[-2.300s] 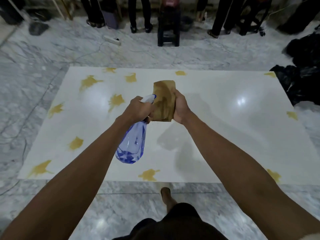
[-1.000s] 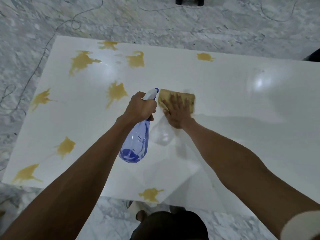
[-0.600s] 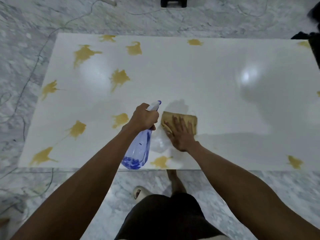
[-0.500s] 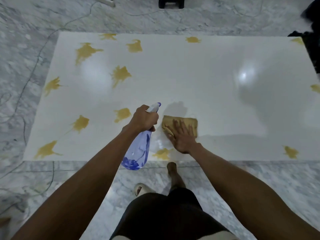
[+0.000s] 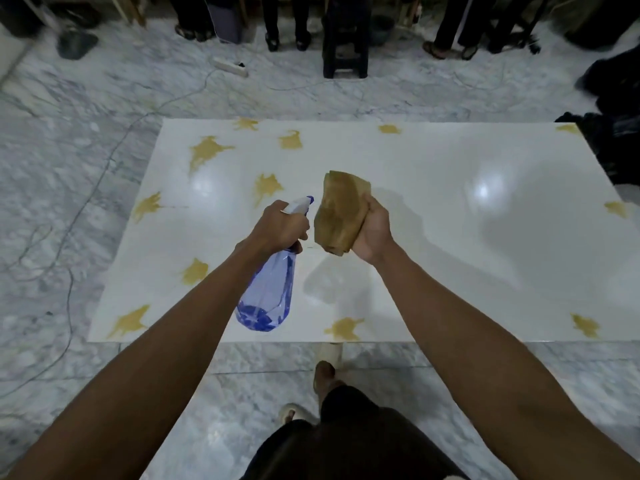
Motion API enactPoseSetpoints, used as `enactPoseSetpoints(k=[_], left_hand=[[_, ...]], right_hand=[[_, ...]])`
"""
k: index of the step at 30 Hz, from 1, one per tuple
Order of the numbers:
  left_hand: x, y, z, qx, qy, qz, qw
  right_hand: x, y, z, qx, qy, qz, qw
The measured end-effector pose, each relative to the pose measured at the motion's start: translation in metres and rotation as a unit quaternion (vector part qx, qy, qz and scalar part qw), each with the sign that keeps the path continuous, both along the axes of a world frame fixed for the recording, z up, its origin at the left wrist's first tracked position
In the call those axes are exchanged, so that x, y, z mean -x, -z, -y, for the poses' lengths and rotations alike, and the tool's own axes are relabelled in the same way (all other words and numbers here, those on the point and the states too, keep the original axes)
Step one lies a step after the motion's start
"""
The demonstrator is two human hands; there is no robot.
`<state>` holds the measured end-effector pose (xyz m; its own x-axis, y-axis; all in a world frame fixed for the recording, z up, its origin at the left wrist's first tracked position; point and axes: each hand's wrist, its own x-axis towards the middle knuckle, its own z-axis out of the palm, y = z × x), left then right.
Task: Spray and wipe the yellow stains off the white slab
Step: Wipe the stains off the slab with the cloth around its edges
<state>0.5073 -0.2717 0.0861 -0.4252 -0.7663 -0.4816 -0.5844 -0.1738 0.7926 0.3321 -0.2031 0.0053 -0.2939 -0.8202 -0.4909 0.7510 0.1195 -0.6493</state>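
A white slab (image 5: 450, 244) lies flat on the marble floor, with several yellow stains (image 5: 266, 187) spread mostly over its left half and along its edges. My left hand (image 5: 282, 228) grips the neck of a blue translucent spray bottle (image 5: 268, 296), which hangs tilted above the slab with its white nozzle toward the cloth. My right hand (image 5: 372, 233) holds a folded brown cloth (image 5: 341, 213) lifted off the slab, just right of the nozzle. A wet patch (image 5: 325, 282) shows on the slab below the hands.
People's legs and a dark stool (image 5: 344, 39) stand beyond the slab's far edge. A power strip (image 5: 230, 67) and cables trail over the floor at the left. Black bags (image 5: 616, 133) lie at the slab's far right corner. My feet (image 5: 323, 375) are at the near edge.
My right hand has lifted the cloth off the slab, where it was pressing flat, and now holds it in the air by the nozzle. The view has tilted up and back.
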Motion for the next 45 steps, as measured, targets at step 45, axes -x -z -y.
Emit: enactPoseSetpoints(k=[45], left_hand=[[-0.036,0.103,0.333,-0.03,-0.003,-0.017,0.999]], right_hand=[[0.022,0.179,0.368,-0.243,-0.347,-0.774,0.471]])
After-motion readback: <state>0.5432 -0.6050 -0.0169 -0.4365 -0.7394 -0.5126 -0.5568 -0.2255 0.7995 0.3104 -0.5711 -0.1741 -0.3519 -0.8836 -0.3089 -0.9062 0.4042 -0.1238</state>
